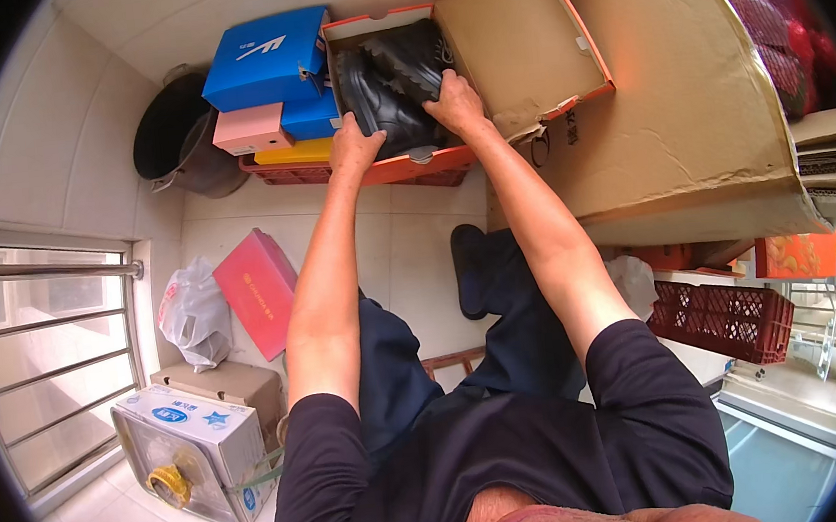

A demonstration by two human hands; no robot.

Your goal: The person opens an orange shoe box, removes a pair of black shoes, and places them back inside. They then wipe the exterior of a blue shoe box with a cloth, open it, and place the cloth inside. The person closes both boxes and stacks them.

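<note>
An open orange shoebox (pixel 446 155) holds a pair of black leather boots, lying side by side with their soles partly turned up. My right hand (pixel 458 104) grips the right boot (pixel 411 56), its thumb lying over the dark leather. At the box's near left corner, my left hand (pixel 354 149) touches the left boot (pixel 366 90); its fingertips are partly hidden, so its hold is unclear. The box's lid (pixel 517 28) is hinged back to the right, showing brown cardboard with a torn near edge.
Blue shoeboxes (pixel 266 58) and a pink box (pixel 250 129) are stacked left, beside a dark metal pot (pixel 188 143). A large carton (pixel 664 90) stands right. Below lie a red box (pixel 260 290), a plastic bag (pixel 195 314) and a strapped white carton (pixel 193 422). A maroon crate (pixel 721 320) sits right.
</note>
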